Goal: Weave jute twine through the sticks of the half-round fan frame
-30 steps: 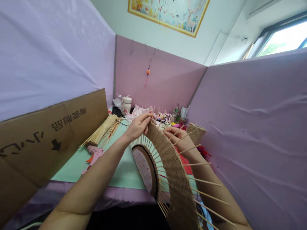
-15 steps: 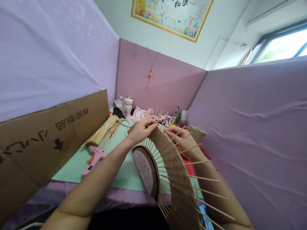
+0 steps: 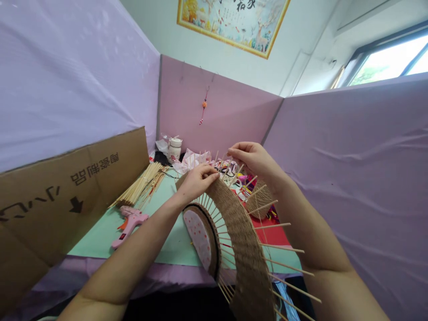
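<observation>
Pink partition (image 3: 230,111), green tabletop (image 3: 96,240); left grip (image 3: 198,180) clamps woven band (image 3: 245,232), right grip (image 3: 257,160) pinched together.

Open air above woven band (image 3: 249,232), sticks (image 3: 272,226) jutting rightward, cardboard panel (image 3: 96,178) walling left

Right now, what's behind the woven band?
Past the outer edge of the woven band: flat red material, a twine roll and green mat. Anything directly behind the weave is covered; the left hand blocks more near the top.
</observation>
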`<action>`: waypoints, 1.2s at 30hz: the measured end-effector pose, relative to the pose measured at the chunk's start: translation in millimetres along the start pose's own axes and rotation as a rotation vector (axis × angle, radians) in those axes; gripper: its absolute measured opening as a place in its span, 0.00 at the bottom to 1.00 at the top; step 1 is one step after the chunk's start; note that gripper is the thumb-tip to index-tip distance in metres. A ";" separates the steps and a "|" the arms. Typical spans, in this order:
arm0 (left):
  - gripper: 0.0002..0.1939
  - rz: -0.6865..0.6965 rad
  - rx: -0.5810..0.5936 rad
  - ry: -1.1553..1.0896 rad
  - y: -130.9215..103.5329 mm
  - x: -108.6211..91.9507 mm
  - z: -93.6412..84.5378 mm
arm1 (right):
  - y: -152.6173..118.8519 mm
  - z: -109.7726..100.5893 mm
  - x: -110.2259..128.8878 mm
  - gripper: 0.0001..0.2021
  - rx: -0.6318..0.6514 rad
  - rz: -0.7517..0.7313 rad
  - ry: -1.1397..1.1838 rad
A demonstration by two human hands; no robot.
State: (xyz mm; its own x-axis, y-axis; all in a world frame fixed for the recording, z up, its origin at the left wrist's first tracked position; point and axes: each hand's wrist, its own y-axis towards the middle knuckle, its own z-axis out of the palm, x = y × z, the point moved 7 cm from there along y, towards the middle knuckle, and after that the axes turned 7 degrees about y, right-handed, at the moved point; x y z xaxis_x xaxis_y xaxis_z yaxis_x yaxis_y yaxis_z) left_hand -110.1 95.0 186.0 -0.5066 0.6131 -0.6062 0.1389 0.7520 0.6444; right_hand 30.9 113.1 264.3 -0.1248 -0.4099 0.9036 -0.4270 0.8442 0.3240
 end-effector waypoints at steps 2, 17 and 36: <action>0.09 -0.003 -0.006 0.007 -0.1 1.5 -0.7 | -8.2 1.3 8.7 0.14 0.007 -0.101 -0.115; 0.07 -0.020 -0.058 -0.022 -2.6 4.6 0.8 | -69.1 -28.5 -90.7 0.14 -0.182 0.060 0.098; 0.15 0.004 -0.463 0.215 30.5 59.9 -13.6 | -14.8 27.1 -133.3 0.17 -0.268 0.019 0.348</action>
State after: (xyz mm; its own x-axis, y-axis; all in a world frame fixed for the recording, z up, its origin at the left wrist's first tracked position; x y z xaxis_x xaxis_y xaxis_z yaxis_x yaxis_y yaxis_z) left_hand -147.8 151.3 175.7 -0.6771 0.5153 -0.5254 -0.2263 0.5336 0.8149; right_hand 29.6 146.0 131.5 0.1982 -0.2912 0.9359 -0.1747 0.9291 0.3260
